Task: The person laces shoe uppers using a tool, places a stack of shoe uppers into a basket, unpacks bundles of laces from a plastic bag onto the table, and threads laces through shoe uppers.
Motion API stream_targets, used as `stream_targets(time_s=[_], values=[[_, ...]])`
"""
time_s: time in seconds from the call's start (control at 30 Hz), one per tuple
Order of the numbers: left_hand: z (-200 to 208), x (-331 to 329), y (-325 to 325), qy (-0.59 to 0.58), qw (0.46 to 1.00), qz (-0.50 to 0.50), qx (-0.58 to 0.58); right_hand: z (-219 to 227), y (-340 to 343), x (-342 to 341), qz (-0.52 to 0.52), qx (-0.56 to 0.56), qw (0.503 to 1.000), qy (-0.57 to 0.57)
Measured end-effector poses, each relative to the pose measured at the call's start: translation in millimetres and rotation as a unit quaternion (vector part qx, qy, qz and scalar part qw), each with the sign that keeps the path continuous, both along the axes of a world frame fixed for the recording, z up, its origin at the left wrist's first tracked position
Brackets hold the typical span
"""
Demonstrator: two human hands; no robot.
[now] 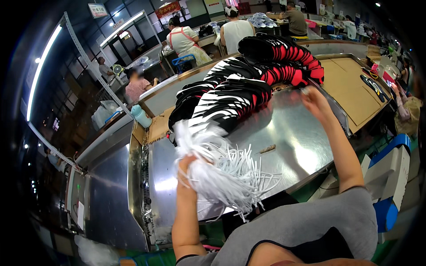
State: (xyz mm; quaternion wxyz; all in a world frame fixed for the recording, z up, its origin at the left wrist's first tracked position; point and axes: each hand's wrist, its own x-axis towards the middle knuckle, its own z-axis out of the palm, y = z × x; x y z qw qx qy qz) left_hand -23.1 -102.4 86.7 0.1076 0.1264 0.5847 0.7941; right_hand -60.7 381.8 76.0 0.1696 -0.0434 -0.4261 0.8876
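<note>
A worker's left hand [187, 163] grips a thick bundle of white laces [228, 175] above a shiny metal worktop [293, 137], the strands bunched over the fingers and their loose ends fanning out to the hand's right. The right hand [316, 104], well apart from the left and farther forward, is blurred; whether it is closed on anything cannot be told.

Just beyond the left hand, and reaching across to the near side of the right, lie overlapping rows of black, white and red shoe uppers [230, 99], their red ends closest to the right hand. Between the two hands, a small brown piece [267, 149] rests on the bare metal near the lace ends.

To the right of the right hand, past a raised metal edge, brown cardboard [348, 88] bears scissors [370, 73] and, nearer that hand, a blue-and-black item [372, 87]. Ahead and to the left of the left hand stands a pale teal bottle [141, 116]. Farther beyond both hands, co-workers sit at their places, among them a person in a white sleeveless top [238, 34] and another in a red-trimmed apron [183, 41].
</note>
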Motion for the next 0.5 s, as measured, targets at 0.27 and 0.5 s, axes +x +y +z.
stream_targets(time_s=[0.27, 0.5], values=[[16, -45, -99, 0.043, 0.969, 0.112, 0.214, -149, 62, 246, -0.136, -0.095, 0.984, -0.061], [50, -36, -77, 0.198, 0.959, 0.202, 0.013, -189, 1, 245, -0.051, -0.013, 0.957, -0.287]])
